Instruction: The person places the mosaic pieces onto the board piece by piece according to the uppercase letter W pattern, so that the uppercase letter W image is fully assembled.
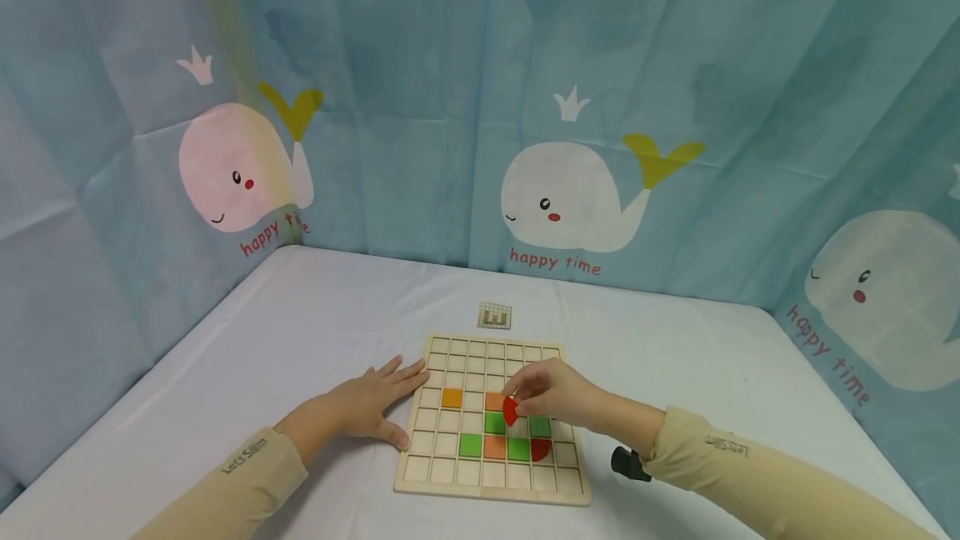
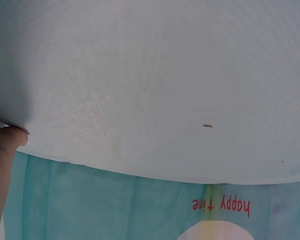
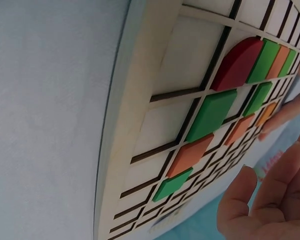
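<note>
A wooden grid board lies flat on the table, with square tiles in several cells. Against its left edge my left hand rests with fingers spread and straight. My right hand pinches a red quarter-round tile between thumb and fingers over the middle of the board. Below and right of it, another red quarter-round tile sits in a cell beside a green tile. An orange tile lies apart toward the left. In the right wrist view, the held tile is almost wholly out of frame beyond the fingers.
Behind the board lies a small card printed with a grid pattern. A black object is at the right sleeve cuff. The white tablecloth meets a blue curtain with whale prints at the back.
</note>
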